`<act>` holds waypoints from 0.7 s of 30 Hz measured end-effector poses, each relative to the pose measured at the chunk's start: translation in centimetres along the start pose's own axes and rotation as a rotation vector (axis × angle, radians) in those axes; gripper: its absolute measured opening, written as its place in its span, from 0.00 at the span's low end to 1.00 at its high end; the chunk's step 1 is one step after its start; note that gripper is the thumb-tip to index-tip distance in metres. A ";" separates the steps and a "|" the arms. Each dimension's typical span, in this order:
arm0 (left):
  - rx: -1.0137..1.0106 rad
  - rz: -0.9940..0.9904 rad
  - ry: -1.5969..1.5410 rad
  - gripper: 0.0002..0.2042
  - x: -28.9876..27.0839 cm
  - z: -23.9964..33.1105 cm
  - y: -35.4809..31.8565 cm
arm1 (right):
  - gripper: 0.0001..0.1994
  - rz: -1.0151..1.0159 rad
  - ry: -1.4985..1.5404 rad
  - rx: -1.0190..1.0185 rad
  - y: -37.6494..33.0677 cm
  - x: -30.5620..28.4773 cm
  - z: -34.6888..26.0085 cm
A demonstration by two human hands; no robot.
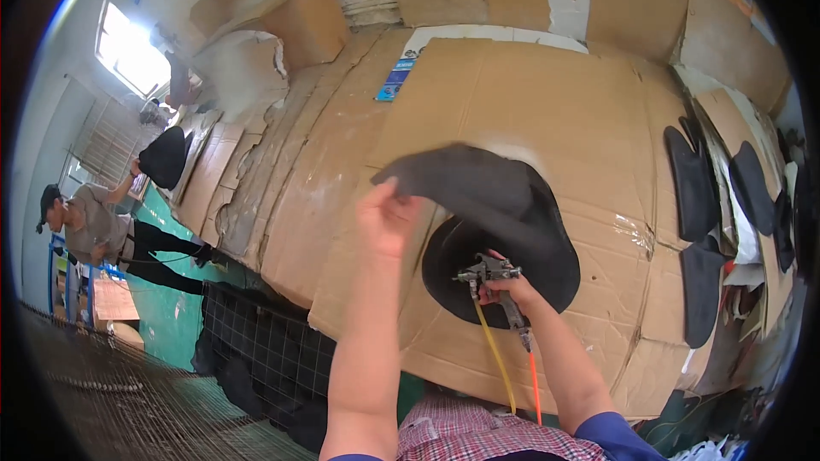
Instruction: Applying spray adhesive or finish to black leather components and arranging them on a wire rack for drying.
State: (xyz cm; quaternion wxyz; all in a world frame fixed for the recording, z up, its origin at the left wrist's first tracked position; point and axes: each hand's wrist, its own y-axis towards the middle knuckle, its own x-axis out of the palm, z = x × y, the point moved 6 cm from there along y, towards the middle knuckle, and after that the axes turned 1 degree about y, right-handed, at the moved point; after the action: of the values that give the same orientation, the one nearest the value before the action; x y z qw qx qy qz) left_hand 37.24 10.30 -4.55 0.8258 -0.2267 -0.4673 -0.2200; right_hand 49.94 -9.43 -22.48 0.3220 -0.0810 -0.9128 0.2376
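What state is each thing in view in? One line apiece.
Black piece, one side lifted
Left hand, fingers closed on its edge
Spray gun, held
Right hand, gripping it
Yellow hose, connected
Orange hose, connected
Cardboard, flat, creased
Distant black piece, held by co-worker

Cardboard-covered bench [512,94], bright window [132,47] beyond its far left end, cardboard box [314,21] at its far left, upright cardboard sheets [636,0] along its far edge, dark-capped co-worker [92,215] and green floor [169,312] to its left, wire grid [272,341] at its near left
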 end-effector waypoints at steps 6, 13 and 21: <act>0.279 -0.227 -0.004 0.15 2.2 15.6 -11.8 | 0.22 0.031 0.060 -0.013 -1.0 0.8 0.1; 0.601 0.210 0.159 0.21 -6.5 25.2 -28.9 | 0.32 -0.143 -0.242 -0.034 -7.2 9.8 0.8; 0.651 0.470 0.077 0.22 -23.7 27.6 -37.7 | 0.32 -0.400 -0.355 0.250 -10.4 18.5 12.9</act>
State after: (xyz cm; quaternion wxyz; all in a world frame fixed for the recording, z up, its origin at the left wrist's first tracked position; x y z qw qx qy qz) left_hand -14.02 -0.27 -6.13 0.8992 -0.0457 -0.4166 0.1259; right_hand 27.50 -17.89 -16.02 0.2054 0.1836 -0.9164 0.2903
